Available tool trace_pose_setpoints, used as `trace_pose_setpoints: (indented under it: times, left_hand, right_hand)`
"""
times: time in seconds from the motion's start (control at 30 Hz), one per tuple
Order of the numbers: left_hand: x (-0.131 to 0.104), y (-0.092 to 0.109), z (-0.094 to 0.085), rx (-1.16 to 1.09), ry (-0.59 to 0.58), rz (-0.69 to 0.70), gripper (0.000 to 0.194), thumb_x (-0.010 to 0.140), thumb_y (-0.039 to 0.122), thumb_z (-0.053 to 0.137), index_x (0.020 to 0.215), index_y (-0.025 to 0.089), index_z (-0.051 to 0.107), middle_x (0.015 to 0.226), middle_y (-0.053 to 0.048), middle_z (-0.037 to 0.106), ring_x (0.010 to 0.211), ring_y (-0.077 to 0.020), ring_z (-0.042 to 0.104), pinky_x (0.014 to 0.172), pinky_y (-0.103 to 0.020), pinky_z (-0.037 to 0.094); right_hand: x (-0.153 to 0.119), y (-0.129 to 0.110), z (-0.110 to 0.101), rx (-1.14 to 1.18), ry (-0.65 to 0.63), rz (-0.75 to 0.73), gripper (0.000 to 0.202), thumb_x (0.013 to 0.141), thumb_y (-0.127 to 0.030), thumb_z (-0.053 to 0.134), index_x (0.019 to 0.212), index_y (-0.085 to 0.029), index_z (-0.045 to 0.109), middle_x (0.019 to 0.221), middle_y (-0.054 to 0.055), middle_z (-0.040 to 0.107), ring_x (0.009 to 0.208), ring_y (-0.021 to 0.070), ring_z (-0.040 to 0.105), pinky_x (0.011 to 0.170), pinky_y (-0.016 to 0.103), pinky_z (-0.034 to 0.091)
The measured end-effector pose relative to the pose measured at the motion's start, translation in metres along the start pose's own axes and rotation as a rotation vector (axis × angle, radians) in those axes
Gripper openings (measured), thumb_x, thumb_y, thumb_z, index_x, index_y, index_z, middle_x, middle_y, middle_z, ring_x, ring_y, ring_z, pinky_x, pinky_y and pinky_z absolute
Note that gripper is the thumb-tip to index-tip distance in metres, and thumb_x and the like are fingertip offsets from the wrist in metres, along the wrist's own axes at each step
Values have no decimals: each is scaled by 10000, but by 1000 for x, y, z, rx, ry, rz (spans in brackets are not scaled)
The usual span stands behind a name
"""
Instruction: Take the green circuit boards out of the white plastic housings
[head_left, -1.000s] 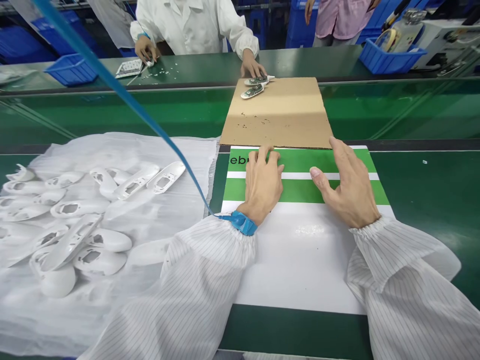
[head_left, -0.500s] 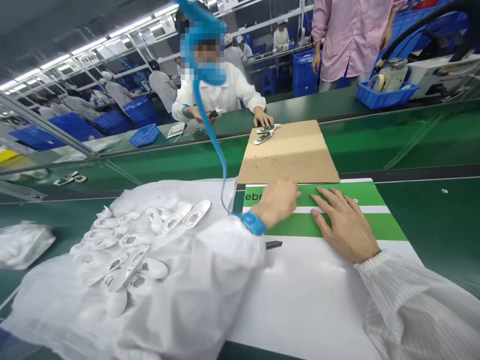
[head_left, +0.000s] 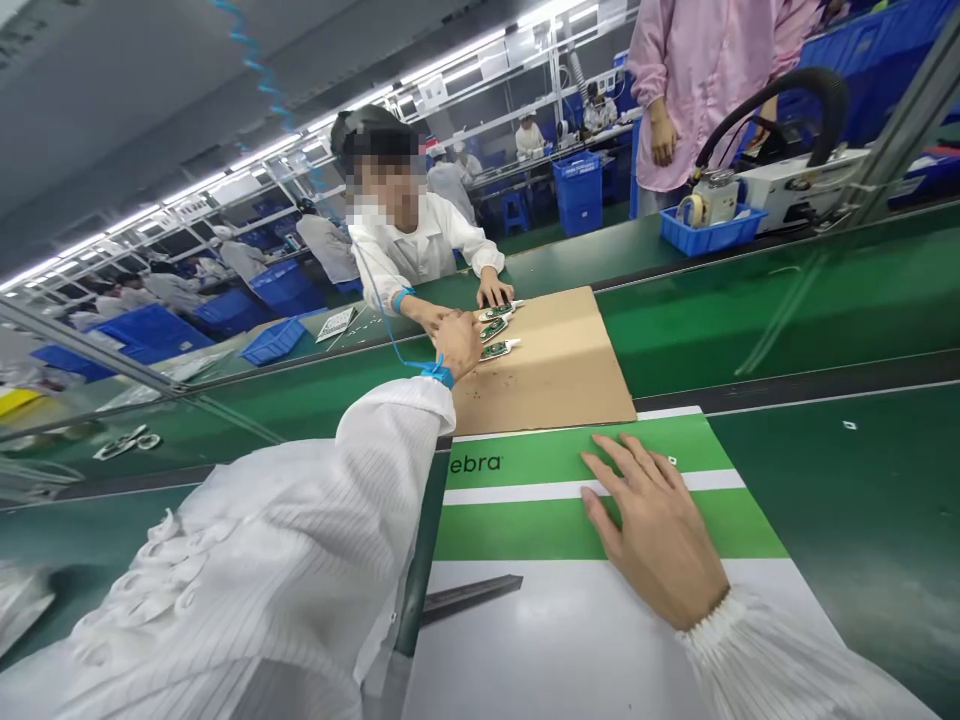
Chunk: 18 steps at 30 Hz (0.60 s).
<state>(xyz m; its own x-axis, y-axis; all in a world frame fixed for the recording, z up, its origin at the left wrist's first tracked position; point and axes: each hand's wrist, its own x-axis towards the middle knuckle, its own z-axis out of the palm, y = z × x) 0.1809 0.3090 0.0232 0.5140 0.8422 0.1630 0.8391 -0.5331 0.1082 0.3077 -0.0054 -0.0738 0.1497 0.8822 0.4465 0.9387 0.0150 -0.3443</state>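
My left hand (head_left: 459,343), with a blue wrist strap (head_left: 437,374), reaches onto the brown cardboard sheet (head_left: 555,390). Its fingers curl down and their tips are hidden. Against it lies the nearest of several white elongated shells with green circuit boards (head_left: 499,350); whether I grip that one I cannot tell. A co-worker's hand (head_left: 429,316) meets mine from the left, and their other hand (head_left: 494,288) rests by the farther shells. My right hand (head_left: 651,530) lies flat, fingers spread, on a green-and-white printed board (head_left: 570,640) marked "ebra".
A dark pointed strip (head_left: 472,598) lies on the printed board's left part. White plastic shells (head_left: 142,590) show beyond my left sleeve. Across the bench are a blue tray (head_left: 712,232) with a jar and tape, and a blue basket (head_left: 274,341). A person in pink stands behind.
My left hand has moved forward and left, from above the printed board to the cardboard. A third shell with a circuit board now shows there. The co-worker leans in; my right hand stays spread.
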Motion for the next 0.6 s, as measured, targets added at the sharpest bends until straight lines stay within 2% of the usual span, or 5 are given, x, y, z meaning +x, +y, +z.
trace_pose_setpoints:
  times: [0.2, 0.3, 0.4, 0.5, 0.6]
  left_hand:
    - [21, -15, 27, 33, -132, 129, 340, 822, 435, 688, 1012, 153, 687, 1039, -87, 692, 1010, -248, 618, 905, -335, 471]
    - [34, -17, 39, 39, -101, 128, 358, 852, 417, 631, 1080, 144, 667, 1204, -125, 636, 1153, -283, 560, 998, -355, 421]
    - [57, -18, 48, 23, -39, 85, 545, 876, 500, 571, 1283, 137, 558, 1459, -153, 448, 1364, -316, 380, 1125, -392, 306]
    - [85, -19, 55, -13, -33, 15, 668, 928, 574, 432, 1429, 133, 412, 1568, -173, 299, 1453, -340, 254, 1162, -444, 240]
    - [102, -18, 61, -58, -87, 9, 598, 979, 535, 307, 1437, 165, 415, 1540, -145, 380, 1443, -303, 312, 1166, -433, 230]
  right_hand:
    - [-1, -1, 3, -27, -12, 14, 416, 970, -370, 448, 1328, -217, 593, 1473, 39, 491, 1386, 302, 403, 1089, 536, 401]
    - [-2, -2, 5, -50, -1, 10, 412, 974, -381, 449, 1333, -232, 585, 1489, 23, 472, 1396, 291, 390, 1085, 529, 395]
    - [-1, -1, 7, -75, 20, 1, 402, 970, -390, 454, 1318, -245, 593, 1480, 13, 482, 1377, 285, 414, 1058, 513, 409]
    - [0, 1, 9, -94, 44, -20, 394, 961, -391, 466, 1304, -252, 601, 1464, 10, 501, 1351, 286, 444, 1030, 494, 423]
    - [0, 2, 8, -91, 53, -22, 394, 955, -397, 473, 1301, -258, 600, 1455, 12, 511, 1343, 297, 451, 1014, 490, 423]
